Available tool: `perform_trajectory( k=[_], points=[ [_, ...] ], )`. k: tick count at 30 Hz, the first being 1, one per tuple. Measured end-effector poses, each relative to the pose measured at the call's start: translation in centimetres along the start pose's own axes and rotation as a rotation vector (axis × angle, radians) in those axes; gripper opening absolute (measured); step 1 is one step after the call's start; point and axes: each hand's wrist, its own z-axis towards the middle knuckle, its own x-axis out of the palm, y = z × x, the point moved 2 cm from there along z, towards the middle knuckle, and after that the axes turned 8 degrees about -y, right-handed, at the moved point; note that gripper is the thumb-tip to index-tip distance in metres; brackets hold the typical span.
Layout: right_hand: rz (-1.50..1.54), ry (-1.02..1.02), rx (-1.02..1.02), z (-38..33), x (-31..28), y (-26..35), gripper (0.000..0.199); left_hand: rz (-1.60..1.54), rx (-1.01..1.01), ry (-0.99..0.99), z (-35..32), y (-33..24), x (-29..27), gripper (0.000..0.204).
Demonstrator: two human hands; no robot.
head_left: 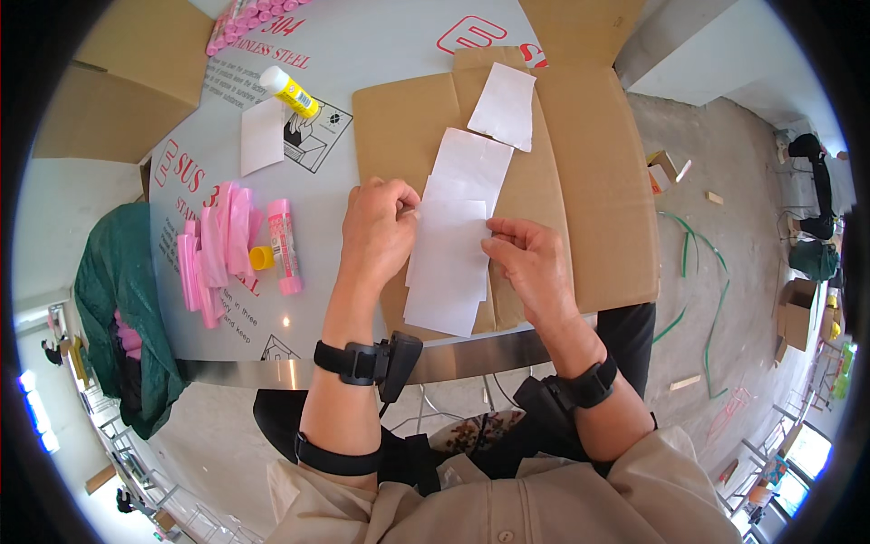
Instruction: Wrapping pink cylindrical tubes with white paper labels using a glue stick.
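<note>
Several white paper slips overlap in a slanting row on a flattened brown cardboard sheet [598, 181]. The nearest slip [444, 299] lies over a longer slip [471, 159], and a separate slip [504, 104] rests above them. At the left edge of the nearer slips, my left hand [376, 222] is closed with curled fingers; what it pinches, if anything, is too small to make out. My right hand [535, 263] has its thumb and fingers pinched together at the right edge of the nearest slip. A yellow glue stick [294, 95] with a white end lies beyond my left hand, beside another white slip [263, 136].
Left of my hands lie pink plastic strips [217, 240], a pink wrapped tube [284, 245] and a yellow cap [261, 257]. Pink rolls [249, 18] are piled at the far left. A green sack [122, 299] hangs by the table's left edge. Green strapping [720, 308] lies on the floor.
</note>
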Motion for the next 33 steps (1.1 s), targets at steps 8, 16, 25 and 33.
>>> perform_trajectory(
  k=[8,16,25,33],
  points=[
    [0.021,-0.002,0.028,0.0,0.3,0.2,0.034,0.044,0.063,-0.049,0.2,0.4,0.2,0.016],
    [0.008,0.011,0.020,-0.2,0.2,0.3,0.035,0.023,0.084,-0.018,0.1,0.4,0.2,0.018],
    [0.063,0.059,0.048,-0.1,0.1,-0.1,0.028,0.024,0.077,0.035,-0.1,0.4,0.0,0.017],
    [-0.045,0.010,-0.039,-0.8,-0.8,-0.2,0.027,-0.136,0.084,-0.007,-0.4,0.8,-0.5,0.018]
  ],
)
